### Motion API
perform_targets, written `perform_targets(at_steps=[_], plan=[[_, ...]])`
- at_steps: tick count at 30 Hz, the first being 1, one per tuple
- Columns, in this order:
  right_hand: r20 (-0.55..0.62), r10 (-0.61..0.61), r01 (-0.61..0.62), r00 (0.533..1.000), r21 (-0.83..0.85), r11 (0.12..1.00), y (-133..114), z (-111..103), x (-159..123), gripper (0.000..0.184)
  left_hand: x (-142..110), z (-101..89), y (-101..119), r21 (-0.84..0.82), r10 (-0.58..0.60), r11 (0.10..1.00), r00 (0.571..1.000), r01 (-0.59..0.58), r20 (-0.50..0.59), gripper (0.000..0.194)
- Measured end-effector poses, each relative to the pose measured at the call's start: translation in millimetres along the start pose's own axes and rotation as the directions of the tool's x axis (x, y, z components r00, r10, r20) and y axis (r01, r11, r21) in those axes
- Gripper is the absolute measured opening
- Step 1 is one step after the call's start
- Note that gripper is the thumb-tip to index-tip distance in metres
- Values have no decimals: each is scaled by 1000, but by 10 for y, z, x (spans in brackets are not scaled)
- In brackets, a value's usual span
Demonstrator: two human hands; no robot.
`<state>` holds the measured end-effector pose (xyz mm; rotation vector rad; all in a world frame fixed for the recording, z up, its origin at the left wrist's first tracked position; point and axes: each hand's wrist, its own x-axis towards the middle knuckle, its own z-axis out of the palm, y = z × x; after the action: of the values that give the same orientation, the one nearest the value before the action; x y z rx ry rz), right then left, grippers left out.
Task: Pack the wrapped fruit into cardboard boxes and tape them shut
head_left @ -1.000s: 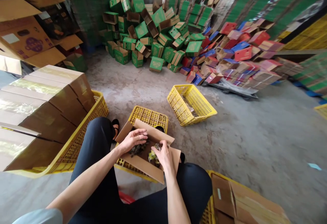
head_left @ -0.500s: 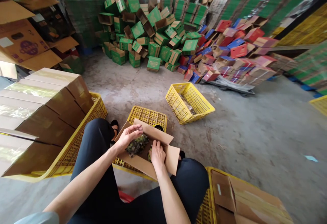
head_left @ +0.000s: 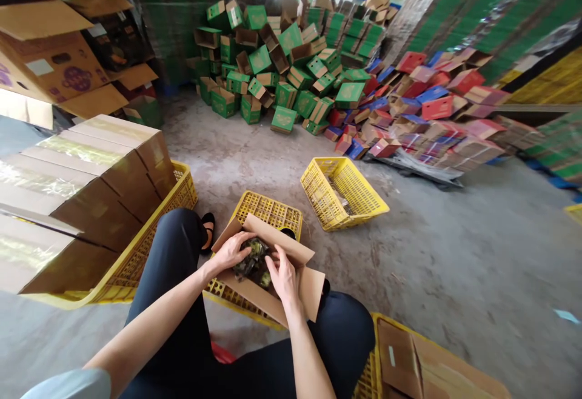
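An open cardboard box (head_left: pixel 260 300) sits tilted on an upturned yellow crate (head_left: pixel 268 209) between my knees. Inside it lies a dark, leafy clump with a yellow-green middle (head_left: pixel 257 248), like a succulent plant. A smaller yellow-green bit (head_left: pixel 265 278) shows below it, partly hidden. My left hand (head_left: pixel 233 251) has its fingers and thumb curved on the clump's left side. Over the box's right part, my right hand (head_left: pixel 284 275) is open, fingers and thumb apart, close to the clump's right edge.
Taped cartons (head_left: pixel 91 165) fill a yellow crate at my left. Another crate (head_left: pixel 342 196) stands ahead on the floor, with some scraps inside. A carton (head_left: pixel 436 359) lies in a crate at my right. Green boxes (head_left: pixel 284 119) and red and blue boxes (head_left: pixel 436 108) are heaped behind.
My left hand has come down from above the box onto the leafy clump. My right hand has lifted slightly, its fingers spreading. The view has shifted a little to the left.
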<state>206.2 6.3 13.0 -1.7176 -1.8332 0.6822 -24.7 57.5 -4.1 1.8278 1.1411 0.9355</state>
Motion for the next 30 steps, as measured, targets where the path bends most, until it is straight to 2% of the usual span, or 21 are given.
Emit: perform_targets(at_steps=[2, 5, 7, 11, 15, 17, 19, 21, 24, 26, 30], plan=[[73, 36, -54, 997, 264, 963, -22, -12, 81, 58, -7, 4, -16, -8, -11, 1000, 1000, 11, 8, 52], [171, 98, -169, 980, 468, 867, -82, -10, 179, 48, -8, 2, 34, -108, -51, 993, 999, 52, 7, 54], [155, 139, -202, 978, 537, 819, -129, -17, 207, 41, -3, -11, 114, -211, -95, 973, 996, 93, 2, 52], [92, 185, -201, 978, 636, 745, -200, -145, 165, 50, 20, -92, 333, -382, -159, 915, 986, 131, -42, 45], [53, 276, -196, 960, 828, 525, -245, -370, 45, 49, 50, -151, 559, -443, -224, 882, 970, 161, -94, 45], [32, 312, -175, 949, 880, 442, -268, -447, -17, 46, 57, -92, 669, -497, -275, 838, 961, 228, -23, 56], [16, 324, -152, 946, 905, 398, -290, -486, -69, 43, 53, 40, 773, -593, -336, 735, 936, 329, 102, 70], [20, 304, -137, 953, 919, 370, -304, -503, -109, 42, 36, 208, 860, -674, -387, 630, 908, 386, 159, 73], [29, 278, -128, 960, 931, 342, -302, -521, -146, 46, -24, 419, 950, -739, -449, 568, 889, 362, 91, 69], [25, 302, -136, 953, 927, 350, -286, -531, -158, 53, -85, 492, 984, -752, -443, 572, 895, 326, 51, 66], [69, 325, -216, 943, 869, 444, -227, -532, -161, 57, -188, 533, 1011, -720, -378, 635, 925, 279, 25, 59]])
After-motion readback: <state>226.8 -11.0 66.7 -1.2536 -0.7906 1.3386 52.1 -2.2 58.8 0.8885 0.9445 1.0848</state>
